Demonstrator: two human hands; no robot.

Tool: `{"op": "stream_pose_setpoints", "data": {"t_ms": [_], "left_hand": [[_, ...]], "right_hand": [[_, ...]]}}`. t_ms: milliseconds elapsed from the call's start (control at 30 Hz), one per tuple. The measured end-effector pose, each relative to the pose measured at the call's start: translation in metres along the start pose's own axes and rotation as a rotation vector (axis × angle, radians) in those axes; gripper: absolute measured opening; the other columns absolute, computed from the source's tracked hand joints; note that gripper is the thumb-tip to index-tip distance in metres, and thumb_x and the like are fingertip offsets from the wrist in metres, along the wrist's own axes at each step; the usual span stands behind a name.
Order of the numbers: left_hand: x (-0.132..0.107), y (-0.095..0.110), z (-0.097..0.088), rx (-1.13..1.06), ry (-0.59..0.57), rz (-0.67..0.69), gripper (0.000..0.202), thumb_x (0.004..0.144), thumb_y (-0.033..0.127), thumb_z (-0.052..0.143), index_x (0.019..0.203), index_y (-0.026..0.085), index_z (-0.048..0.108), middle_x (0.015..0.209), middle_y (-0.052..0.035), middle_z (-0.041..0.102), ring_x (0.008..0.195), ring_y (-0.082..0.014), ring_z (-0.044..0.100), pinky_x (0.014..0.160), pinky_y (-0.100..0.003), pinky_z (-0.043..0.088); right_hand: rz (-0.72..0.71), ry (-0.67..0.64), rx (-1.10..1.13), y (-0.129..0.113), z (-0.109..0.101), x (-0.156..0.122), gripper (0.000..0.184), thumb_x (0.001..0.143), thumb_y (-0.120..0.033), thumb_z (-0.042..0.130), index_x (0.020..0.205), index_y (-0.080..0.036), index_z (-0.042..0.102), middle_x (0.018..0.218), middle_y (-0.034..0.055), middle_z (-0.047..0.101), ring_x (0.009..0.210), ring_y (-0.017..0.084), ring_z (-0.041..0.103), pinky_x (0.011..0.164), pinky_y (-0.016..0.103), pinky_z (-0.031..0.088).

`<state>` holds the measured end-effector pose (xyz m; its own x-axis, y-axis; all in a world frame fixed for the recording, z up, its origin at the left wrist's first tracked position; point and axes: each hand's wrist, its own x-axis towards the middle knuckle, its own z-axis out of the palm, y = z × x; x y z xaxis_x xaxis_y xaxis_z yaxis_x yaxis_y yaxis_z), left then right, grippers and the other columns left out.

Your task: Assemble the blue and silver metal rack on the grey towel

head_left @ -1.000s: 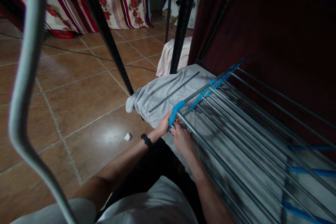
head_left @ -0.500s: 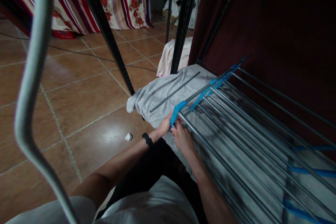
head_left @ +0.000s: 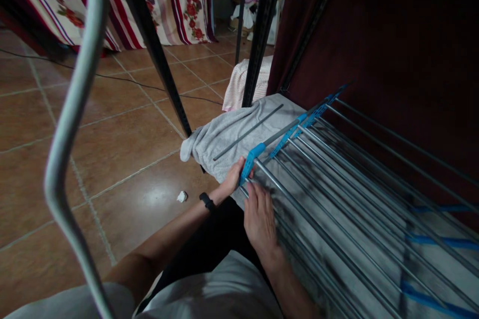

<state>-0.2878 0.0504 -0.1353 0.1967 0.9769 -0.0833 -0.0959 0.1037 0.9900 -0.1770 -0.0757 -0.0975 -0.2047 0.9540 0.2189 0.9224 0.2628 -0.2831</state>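
Your left hand (head_left: 235,173) is gripping the blue corner bracket (head_left: 250,160) of the drying rack (head_left: 290,196) lying over the gray blanket (head_left: 202,144); your right hand (head_left: 261,217) is hanging half-open by the lower tube (head_left: 243,191), contact unclear. Slack holding could be letting the bracket twist.

Rack bars (head_left: 284,190): silvery grey
Corner piece (head_left: 256,151): bright blue
Loose rod (head_left: 247,132): dull grey
Blanket (head_left: 234,126): pale grey throughout
Curtain (head_left: 170,0): cream with wine-red and beige stripes — red roses running between them
Draped cloth (head_left: 236,84): pinkish white, finely striped
Floor tiles (head_left: 130,144): orange-brown — gridded with pale lines
Backdrop (head_left: 392,45): deep maroon
Posts (head_left: 160,60): black
Wristband (head_left: 207,202): black
Bent tube (head_left: 55,179): pale grey
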Motion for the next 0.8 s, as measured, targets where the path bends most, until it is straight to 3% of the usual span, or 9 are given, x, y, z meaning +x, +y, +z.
{"op": "stream_pose_setpoints", "data": {"t_ms": [67, 200, 300, 433, 567, 800], "left_hand": [[-0.004, -0.005, -0.007, 0.075, 0.048, 0.053, 0.055, 0.097, 0.055, 0.032, 0.072, 0.017, 0.063, 0.072, -0.0053, 0.064, 0.072, -0.0185, 0.056, 0.078, -0.032, 0.048], [-0.017, -0.021, -0.021, 0.175, 0.08, 0.163, 0.03, 0.093, 0.041, 0.045, 0.086, 0.017, 0.062, 0.086, -0.0044, 0.064, 0.084, -0.0189, 0.056, 0.084, -0.032, 0.048], [-0.027, -0.033, -0.028, 0.328, -0.01, 0.25, 0.019, 0.084, 0.023, 0.048, 0.092, 0.017, 0.064, 0.094, -0.0063, 0.063, 0.093, -0.0207, 0.056, 0.092, -0.035, 0.047], [-0.031, -0.039, -0.034, 0.492, -0.167, 0.343, 0.043, 0.071, 0.008, 0.045, 0.108, 0.017, 0.065, 0.108, -0.0088, 0.06, 0.106, -0.0235, 0.055, 0.103, -0.042, 0.043], [-0.027, -0.042, -0.038, 0.538, -0.24, 0.346, 0.051, 0.069, 0.007, 0.047, 0.116, 0.017, 0.063, 0.114, -0.0085, 0.058, 0.109, -0.0232, 0.055, 0.105, -0.042, 0.044], [-0.025, -0.044, -0.037, 0.561, -0.282, 0.311, 0.042, 0.078, 0.012, 0.055, 0.119, 0.017, 0.06, 0.116, -0.0095, 0.059, 0.108, -0.0234, 0.056, 0.106, -0.043, 0.045]], "right_hand": [[-0.051, -0.018, 0.013, 0.004, 0.01, -0.028, 0.046, 0.098, -0.012, 0.037, 0.142, -0.018, 0.049, 0.141, 0.0133, 0.056, 0.128, 0.023, 0.053, 0.108, 0.041, 0.043], [0.139, -0.071, -0.075, 0.024, 0.031, -0.056, 0.041, 0.099, -0.015, 0.038, 0.139, -0.013, 0.052, 0.133, 0.0173, 0.061, 0.124, 0.026, 0.057, 0.103, 0.043, 0.047], [0.214, -0.157, -0.127, 0.038, 0.041, -0.049, 0.039, 0.101, -0.021, 0.041, 0.137, -0.012, 0.053, 0.129, 0.0195, 0.063, 0.115, 0.028, 0.063, 0.096, 0.043, 0.051], [0.204, -0.195, -0.127, 0.045, 0.048, -0.032, 0.034, 0.1, -0.018, 0.041, 0.128, -0.016, 0.06, 0.123, 0.0163, 0.067, 0.108, 0.025, 0.067, 0.093, 0.038, 0.053], [0.21, -0.145, -0.133, 0.048, 0.052, -0.029, 0.035, 0.101, -0.016, 0.036, 0.125, -0.013, 0.06, 0.123, 0.0176, 0.068, 0.115, 0.023, 0.065, 0.096, 0.035, 0.052], [0.17, -0.085, -0.082, 0.055, 0.06, -0.032, 0.036, 0.103, -0.021, 0.032, 0.117, -0.012, 0.064, 0.118, 0.0173, 0.069, 0.116, 0.025, 0.063, 0.096, 0.035, 0.052]]}}
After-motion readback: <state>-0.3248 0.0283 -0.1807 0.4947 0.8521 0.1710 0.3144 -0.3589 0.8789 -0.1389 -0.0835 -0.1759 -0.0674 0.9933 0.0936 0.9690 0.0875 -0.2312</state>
